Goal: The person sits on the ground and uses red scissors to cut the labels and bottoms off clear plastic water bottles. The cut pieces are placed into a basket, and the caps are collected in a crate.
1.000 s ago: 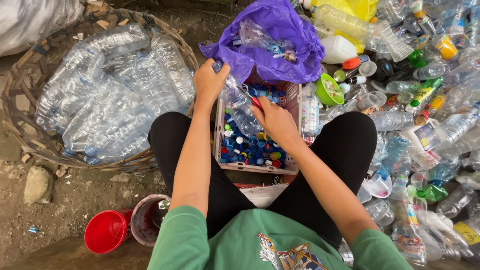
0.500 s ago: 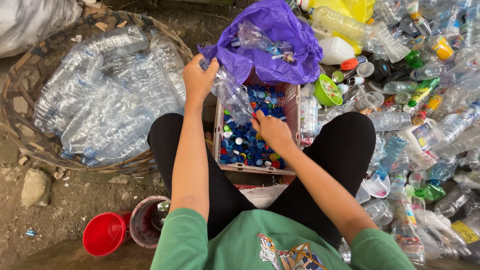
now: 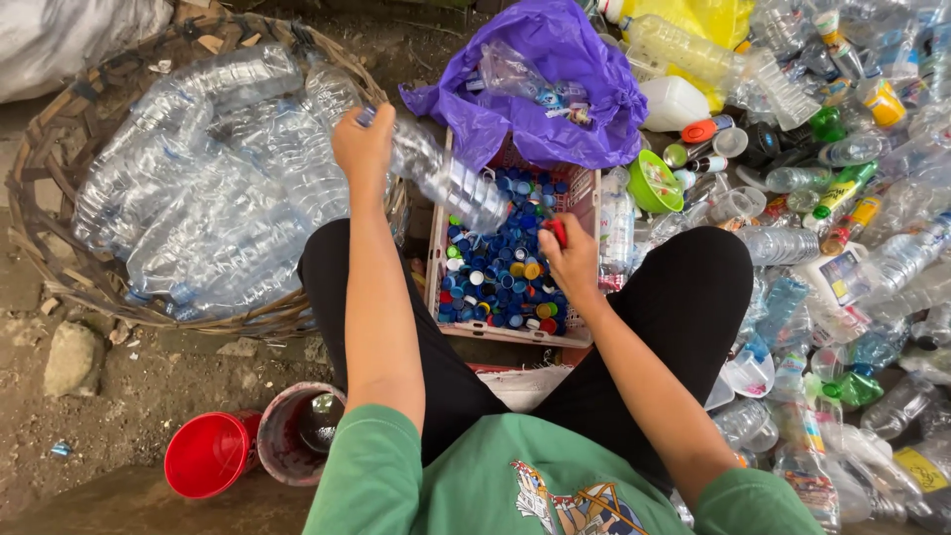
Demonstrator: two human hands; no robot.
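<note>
Moved: since 0.5 s ago the left hand (image 3: 364,149) has carried the clear crumpled plastic bottle (image 3: 446,178) away from the crate toward the basket, while the right hand (image 3: 570,260) has dropped lower over the caps.
Left hand: closed around the bottle's end, at the upper-left corner of the pink plastic crate of bottle caps (image 3: 505,260).
Right hand: pinching 1 small red tool or cap (image 3: 557,231), just above the crate's right side; which it is I cannot tell.
Basket: wide woven basket (image 3: 59,248) of clear bottles, left of the crate.
Bag: purple plastic bag (image 3: 555,89), behind the crate.
Doing it well: I judge a firm grip on the bottle and releasing small pieces low over the crate stops spills.

A crumpled clear plastic bottle (image 3: 451,178) lies tilted above the crate (image 3: 584,332) of caps.
</note>
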